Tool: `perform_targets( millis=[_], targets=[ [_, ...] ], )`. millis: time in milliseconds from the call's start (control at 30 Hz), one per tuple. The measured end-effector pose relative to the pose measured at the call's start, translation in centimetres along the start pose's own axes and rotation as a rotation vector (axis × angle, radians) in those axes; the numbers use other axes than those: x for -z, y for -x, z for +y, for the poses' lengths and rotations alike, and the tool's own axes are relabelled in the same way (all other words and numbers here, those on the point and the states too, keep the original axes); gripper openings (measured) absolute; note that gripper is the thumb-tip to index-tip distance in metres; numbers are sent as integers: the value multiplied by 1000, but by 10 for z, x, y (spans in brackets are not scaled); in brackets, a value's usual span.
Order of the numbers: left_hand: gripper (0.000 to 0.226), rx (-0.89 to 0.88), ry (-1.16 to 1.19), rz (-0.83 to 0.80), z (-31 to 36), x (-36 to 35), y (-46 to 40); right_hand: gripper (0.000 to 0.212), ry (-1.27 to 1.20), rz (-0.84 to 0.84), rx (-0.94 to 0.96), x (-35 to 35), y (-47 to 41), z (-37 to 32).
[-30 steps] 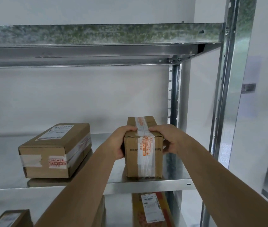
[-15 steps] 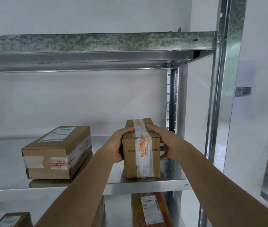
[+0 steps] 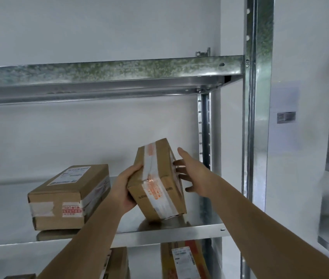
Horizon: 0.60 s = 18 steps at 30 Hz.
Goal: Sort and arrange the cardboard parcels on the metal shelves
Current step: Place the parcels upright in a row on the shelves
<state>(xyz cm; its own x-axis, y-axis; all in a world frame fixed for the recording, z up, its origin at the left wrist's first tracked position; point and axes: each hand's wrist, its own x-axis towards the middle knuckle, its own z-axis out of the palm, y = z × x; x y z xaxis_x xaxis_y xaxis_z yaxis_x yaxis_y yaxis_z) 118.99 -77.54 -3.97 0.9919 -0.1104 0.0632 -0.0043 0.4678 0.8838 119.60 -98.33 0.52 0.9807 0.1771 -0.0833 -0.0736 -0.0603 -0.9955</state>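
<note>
Metal shelf (image 3: 169,231), tilted parcel (image 3: 157,182), orange-printed tape (image 3: 154,189)

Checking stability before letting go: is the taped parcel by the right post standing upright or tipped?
Tipped. The taped parcel leans left on its lower edge on the shelf.

Two bare forearms — no sleeves, rings, or watch.
</note>
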Motion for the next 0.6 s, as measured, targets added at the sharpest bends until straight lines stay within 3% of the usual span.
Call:
perform_targets(
  millis=[133, 233, 367, 500, 600],
  targets=[
    [65, -118, -149, -55, 18, -12, 1, 69, -59, 45, 77, 0, -4, -10],
    [44, -184, -167, -63, 28, -21, 4, 58, -155, 41, 117, -2, -1, -17],
    [26, -116, -45, 37, 36, -29, 10, 55, -147, 36, 123, -4, 7, -21],
    [46, -30, -104, 128, 44, -35, 10, 42, -70, 41, 110, -3, 7, -24],
    [49, 27, -191, 179, 50, -36, 7, 35, 42, -15, 92, 3, 9, -33]
  ],
)
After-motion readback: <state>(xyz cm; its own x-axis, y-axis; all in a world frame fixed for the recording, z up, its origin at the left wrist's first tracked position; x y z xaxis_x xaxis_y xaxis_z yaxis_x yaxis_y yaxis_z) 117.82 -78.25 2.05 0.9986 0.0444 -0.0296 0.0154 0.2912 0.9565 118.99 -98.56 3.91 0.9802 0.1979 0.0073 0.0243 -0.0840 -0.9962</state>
